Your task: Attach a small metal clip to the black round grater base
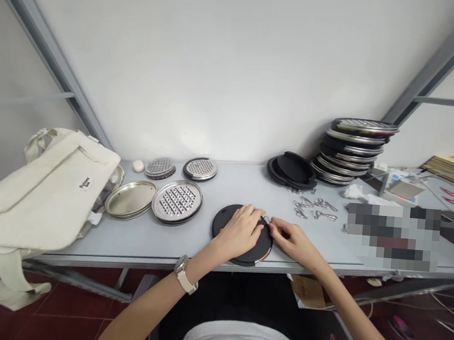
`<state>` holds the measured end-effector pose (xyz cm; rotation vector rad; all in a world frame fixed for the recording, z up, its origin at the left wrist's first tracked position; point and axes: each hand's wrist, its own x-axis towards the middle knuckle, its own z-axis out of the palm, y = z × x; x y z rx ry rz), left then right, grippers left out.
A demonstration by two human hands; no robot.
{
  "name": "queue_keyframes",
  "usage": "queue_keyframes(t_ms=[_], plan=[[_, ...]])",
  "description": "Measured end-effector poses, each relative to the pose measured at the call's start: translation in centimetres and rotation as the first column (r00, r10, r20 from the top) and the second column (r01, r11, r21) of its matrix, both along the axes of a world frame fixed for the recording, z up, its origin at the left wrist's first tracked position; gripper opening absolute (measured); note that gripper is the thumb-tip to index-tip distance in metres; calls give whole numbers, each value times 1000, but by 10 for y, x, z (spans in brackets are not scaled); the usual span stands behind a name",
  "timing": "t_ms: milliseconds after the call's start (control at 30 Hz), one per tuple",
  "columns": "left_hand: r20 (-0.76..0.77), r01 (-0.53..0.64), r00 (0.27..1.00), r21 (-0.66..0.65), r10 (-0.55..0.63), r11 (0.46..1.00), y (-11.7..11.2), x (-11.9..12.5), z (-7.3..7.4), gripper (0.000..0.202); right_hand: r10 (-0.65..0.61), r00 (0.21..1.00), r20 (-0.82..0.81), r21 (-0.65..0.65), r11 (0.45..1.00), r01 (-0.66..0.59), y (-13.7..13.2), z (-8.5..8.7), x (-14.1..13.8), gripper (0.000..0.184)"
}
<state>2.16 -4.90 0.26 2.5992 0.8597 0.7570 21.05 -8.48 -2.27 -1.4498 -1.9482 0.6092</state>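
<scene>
A round black disc with a metal rim lies flat near the table's front edge. My left hand rests on top of it, fingers curled and pressing it down. My right hand sits at the disc's right edge, its fingertips pinched on a small metal clip at the rim, which the left fingertips also touch. A watch is on my left wrist.
Several loose metal clips lie right of the disc. Black lids and a stack of grater discs stand at the back right. A perforated grater disc, a plain metal plate and a cream bag lie left.
</scene>
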Motion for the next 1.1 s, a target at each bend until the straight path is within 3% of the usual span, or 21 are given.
queue_keyframes(t_ms=[900, 1100], plan=[[131, 62, 991, -159, -41, 985, 5, -2, -2, 32, 5, 998, -59, -11, 1000, -6, -3, 5, -5, 36], [154, 98, 986, -170, -71, 981, 5, -2, -3, 47, -8, 998, -63, 2, 1000, 8, -2, 4, -5, 34]])
